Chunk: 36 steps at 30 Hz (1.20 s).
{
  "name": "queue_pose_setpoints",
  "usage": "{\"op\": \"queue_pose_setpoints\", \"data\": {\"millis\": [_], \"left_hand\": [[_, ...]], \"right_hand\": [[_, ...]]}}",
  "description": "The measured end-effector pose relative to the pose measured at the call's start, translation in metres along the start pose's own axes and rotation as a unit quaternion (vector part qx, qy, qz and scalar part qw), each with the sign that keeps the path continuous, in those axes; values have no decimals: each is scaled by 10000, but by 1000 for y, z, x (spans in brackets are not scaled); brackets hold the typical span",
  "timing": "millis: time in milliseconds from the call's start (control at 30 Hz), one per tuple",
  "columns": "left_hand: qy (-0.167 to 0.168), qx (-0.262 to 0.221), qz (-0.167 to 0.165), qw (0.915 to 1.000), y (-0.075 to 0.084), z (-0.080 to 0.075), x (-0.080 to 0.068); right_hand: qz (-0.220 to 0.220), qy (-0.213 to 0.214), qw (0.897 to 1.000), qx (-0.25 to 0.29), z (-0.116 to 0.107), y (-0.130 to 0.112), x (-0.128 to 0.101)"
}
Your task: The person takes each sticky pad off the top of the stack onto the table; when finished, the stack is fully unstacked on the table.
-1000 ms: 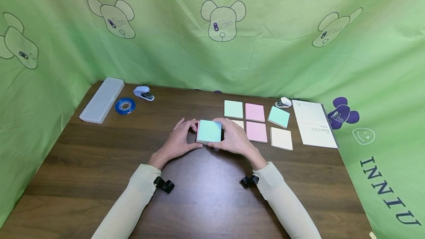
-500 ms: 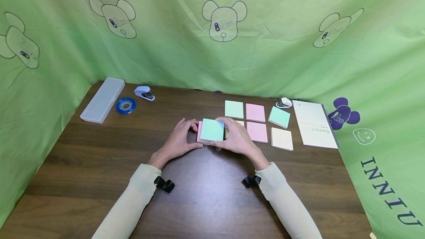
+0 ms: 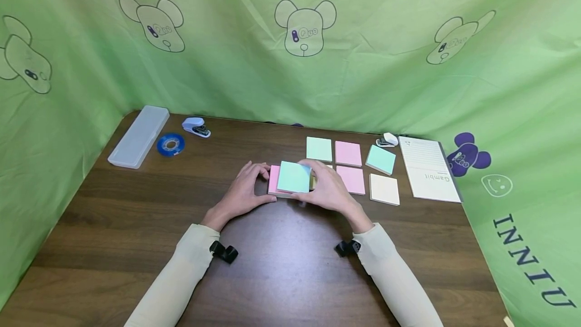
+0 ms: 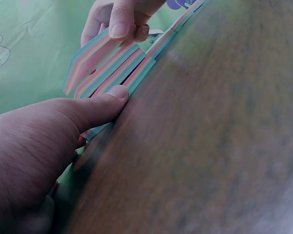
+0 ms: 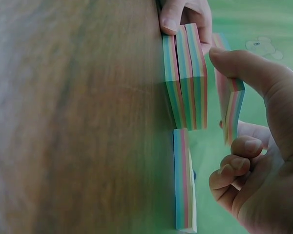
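My right hand [image 3: 330,191] pinches a turquoise-topped sticky note pad [image 3: 294,177] between thumb and fingers. In the right wrist view, a gap separates this pad [image 5: 234,107] from the stack of sticky note pads [image 5: 190,87] beneath it. Pink shows on top of that stack [image 3: 274,179] in the head view, left of the held pad. Thumb and fingers of my left hand [image 3: 240,193] grip the stack's left end, with the thumb on its near side. Striped blue, pink and yellow edges show on the stack [image 4: 112,73] in the left wrist view.
Right of the hands lie a mint pad [image 3: 319,149], pink pads [image 3: 348,154], a turquoise pad [image 3: 381,159] and a cream pad [image 3: 384,189]. Beyond are a white stapler [image 3: 388,140] and notebook [image 3: 428,168]. Far left: plastic case [image 3: 139,137], blue tape roll [image 3: 170,144], lavender stapler [image 3: 196,127].
My right hand has shifted the turquoise-topped pad to the right, off line with the stack, uncovering more of the pink top. The left hand has stayed in place on the stack.
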State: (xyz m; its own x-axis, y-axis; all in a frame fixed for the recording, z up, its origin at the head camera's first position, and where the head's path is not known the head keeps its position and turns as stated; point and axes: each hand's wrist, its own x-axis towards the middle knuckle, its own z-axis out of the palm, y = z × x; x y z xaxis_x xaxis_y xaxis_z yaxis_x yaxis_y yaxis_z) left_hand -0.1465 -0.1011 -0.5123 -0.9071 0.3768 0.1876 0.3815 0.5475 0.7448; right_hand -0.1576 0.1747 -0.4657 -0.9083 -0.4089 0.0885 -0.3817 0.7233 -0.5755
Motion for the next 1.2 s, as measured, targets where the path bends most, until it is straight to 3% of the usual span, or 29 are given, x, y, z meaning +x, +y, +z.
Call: {"op": "queue_pose_setpoints", "data": {"millis": [433,1200], "left_hand": [[56,7,86,9999,2,0,1],[9,57,-68,10000,1,0,-1]], "right_hand": [[-88,116,9998,124,-12,11,-17],[-131,50,9995,292,-25,23,-50]]}}
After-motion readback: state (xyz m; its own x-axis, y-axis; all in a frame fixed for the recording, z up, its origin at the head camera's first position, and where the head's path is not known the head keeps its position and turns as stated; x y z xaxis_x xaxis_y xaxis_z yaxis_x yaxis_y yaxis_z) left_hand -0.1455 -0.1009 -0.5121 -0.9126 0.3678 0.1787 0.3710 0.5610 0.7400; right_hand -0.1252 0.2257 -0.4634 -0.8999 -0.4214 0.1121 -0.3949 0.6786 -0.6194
